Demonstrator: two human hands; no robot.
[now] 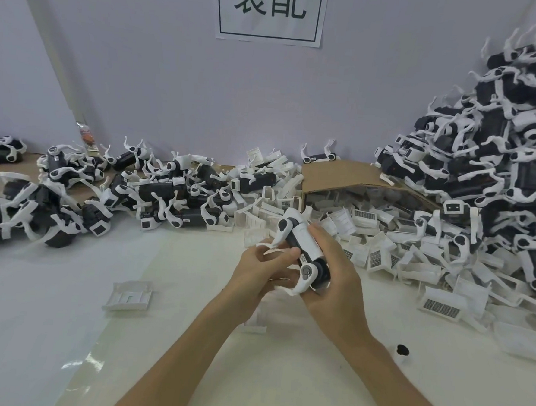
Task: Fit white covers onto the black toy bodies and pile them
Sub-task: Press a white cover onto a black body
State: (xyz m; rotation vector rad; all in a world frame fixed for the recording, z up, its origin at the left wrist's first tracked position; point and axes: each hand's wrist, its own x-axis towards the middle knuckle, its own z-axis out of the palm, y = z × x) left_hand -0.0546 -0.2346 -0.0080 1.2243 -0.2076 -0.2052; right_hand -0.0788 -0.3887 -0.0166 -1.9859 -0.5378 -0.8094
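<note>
- Above the middle of the table, you hold one toy in both hands, clear of the surface; it lies slantwise, far end raised, near end low.
- Your right hand wraps the toy from the right, fingers curled over its white cover; the black body shows only at the near end, beside a round grey joint.
- Your left hand grips from the left; the thumb presses the toy's side, and the fingers curl underneath among its white legs.
- A lone cover lies ribbed side up on the table, left of your left forearm and well apart from both hands.
- A small black piece lies on the table just right of your right forearm.
- A heap of covers spreads behind and to the right of your hands, in front of a cardboard box lying on its side.
- A tall pile of black-and-white toys climbs the wall at right; a lower spread of toys runs along the back of the table at left.
- A paper sign with two large printed characters hangs on the wall, high above the box.
</note>
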